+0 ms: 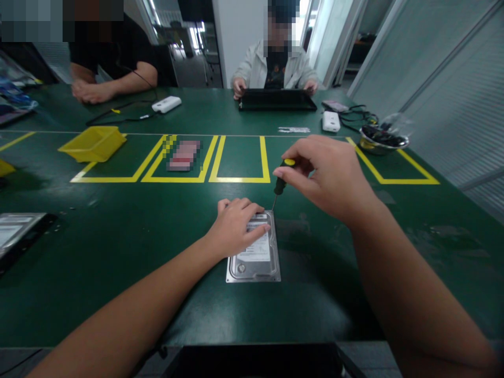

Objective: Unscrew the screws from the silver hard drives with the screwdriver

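Observation:
A silver hard drive [255,270] with a white label lies flat on the green table, its label partly hidden by my fingers. My left hand [238,227] rests across the drive's upper left part, thumb and fingers stretched out over it. Pinched in the fingers of my right hand [326,176] is a screwdriver [280,185] with a dark handle and a yellow cap. Its thin shaft points down, and the tip meets the drive at the far right corner. Whether a screw sits under the tip is too small to tell.
Yellow tape boxes mark the table [149,286]. A yellow bin [94,144] stands left; a metal bowl [384,142] of dark items stands right. Another drive [19,231] lies at the left edge. Across, one person [275,68] holds a black panel [277,100]; another person [114,58] sits left.

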The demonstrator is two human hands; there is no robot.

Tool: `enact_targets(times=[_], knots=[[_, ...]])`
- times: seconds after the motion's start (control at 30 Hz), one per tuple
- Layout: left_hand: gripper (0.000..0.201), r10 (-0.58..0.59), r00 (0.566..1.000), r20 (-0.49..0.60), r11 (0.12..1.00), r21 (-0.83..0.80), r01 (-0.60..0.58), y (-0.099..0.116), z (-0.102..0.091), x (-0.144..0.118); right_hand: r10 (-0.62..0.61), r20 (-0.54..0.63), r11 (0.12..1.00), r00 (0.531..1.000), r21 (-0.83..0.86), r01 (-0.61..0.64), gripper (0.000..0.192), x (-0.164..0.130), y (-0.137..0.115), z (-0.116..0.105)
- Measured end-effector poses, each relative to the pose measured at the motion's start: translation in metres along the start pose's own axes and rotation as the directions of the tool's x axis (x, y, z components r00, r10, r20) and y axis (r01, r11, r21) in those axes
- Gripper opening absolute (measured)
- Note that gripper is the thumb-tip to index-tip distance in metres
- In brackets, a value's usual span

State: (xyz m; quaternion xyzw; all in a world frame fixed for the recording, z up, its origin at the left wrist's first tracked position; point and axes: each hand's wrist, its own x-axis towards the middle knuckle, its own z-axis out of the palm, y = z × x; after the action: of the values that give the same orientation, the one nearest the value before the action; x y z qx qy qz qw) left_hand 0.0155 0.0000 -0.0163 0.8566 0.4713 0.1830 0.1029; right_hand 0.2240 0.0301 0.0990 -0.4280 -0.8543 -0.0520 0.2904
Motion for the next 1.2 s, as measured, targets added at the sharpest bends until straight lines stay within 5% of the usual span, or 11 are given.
enact_targets(times=[0.4,0.87,1.2], knots=[[0.040,0.001,1.000,0.011,1.000,-0.010,-0.001,-0.001,0.000,0.001,-0.003,0.138,1.000,0.990,0.018,0.000,0.017,-0.002,-0.001,-0.018],[0.039,0.005,1.000,0.005,1.000,-0.002,-0.005,0.000,0.000,0.001,-0.062,0.131,0.994,0.989,0.103,0.048,0.011,-0.003,-0.002,-0.016],[0.039,0.008,1.000,0.009,1.000,0.002,-0.008,-0.002,0.001,0.001,-0.093,0.117,0.973,0.989,0.220,0.066,0.023,-0.003,0.000,-0.016]])
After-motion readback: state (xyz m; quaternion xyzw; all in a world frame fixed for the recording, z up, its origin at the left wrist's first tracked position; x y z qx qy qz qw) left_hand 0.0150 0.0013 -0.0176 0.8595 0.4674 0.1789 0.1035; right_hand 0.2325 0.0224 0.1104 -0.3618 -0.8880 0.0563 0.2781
